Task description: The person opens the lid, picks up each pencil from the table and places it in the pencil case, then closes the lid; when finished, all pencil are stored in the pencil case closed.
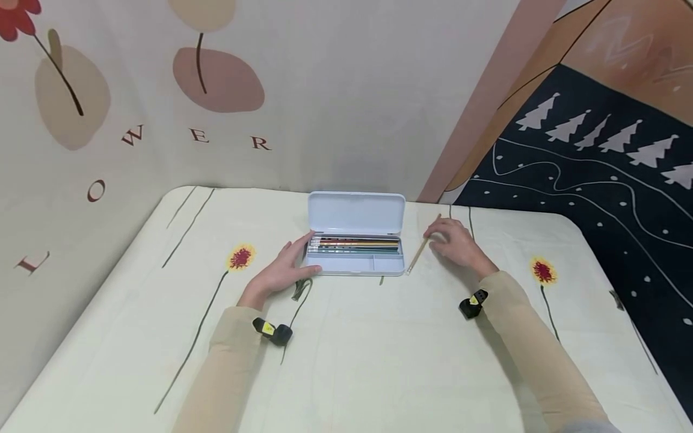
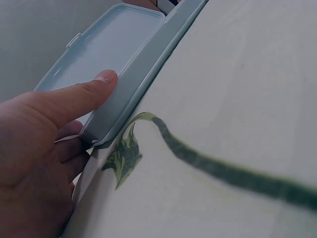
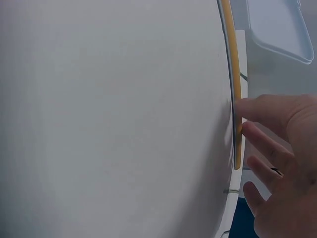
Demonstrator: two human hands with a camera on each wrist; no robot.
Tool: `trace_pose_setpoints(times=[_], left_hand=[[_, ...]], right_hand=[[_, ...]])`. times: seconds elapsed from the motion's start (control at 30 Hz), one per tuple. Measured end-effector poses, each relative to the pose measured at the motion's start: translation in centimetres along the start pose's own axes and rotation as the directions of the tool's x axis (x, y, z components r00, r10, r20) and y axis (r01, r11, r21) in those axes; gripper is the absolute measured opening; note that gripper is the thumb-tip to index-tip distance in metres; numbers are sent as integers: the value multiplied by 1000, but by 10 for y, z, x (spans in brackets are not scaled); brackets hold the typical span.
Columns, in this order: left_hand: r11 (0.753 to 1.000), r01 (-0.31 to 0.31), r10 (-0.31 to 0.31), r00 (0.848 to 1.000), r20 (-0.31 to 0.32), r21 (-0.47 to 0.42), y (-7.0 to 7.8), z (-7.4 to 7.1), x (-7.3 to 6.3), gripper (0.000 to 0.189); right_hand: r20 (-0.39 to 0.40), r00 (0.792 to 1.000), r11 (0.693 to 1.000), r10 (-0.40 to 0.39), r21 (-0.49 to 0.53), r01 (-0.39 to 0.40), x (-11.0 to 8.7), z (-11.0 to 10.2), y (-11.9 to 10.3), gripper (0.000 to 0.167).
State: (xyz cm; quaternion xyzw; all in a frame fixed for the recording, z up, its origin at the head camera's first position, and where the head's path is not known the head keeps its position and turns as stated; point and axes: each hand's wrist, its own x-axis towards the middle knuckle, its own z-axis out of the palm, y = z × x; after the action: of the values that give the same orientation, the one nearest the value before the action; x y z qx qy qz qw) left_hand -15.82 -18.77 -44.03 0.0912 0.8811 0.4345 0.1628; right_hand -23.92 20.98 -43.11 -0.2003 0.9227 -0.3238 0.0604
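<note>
A light blue pencil case lies on the table with its lid raised at the back. Several pencils in dark, yellow and green tones fill its rear compartment. My left hand holds the case's left end, thumb along the front wall and fingers round the side. To the right of the case, my right hand pinches a yellow pencil between thumb and fingertip near its far end. That pencil slants beside the case, at or close to the tabletop; the other right fingers hang loosely bent.
A pale cloth with printed flowers covers the table. Close behind the case rises a light wall covering with printed letters. A dark cloth with white trees hangs at the right. Both wrists wear small black cameras.
</note>
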Motion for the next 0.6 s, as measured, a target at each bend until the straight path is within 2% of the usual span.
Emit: trace_pose_setpoints(times=[0.27,0.6], left_hand=[[1000,-7,7,1000,-1,8,-2,0,0,86],[1000,-15,15,1000,-4,7,-1,0,1,85]], right_hand=[[32,999,999,35,16,-35,-2,1,0,16],[59,994,994,-97,54,94,-7,0,2,13]])
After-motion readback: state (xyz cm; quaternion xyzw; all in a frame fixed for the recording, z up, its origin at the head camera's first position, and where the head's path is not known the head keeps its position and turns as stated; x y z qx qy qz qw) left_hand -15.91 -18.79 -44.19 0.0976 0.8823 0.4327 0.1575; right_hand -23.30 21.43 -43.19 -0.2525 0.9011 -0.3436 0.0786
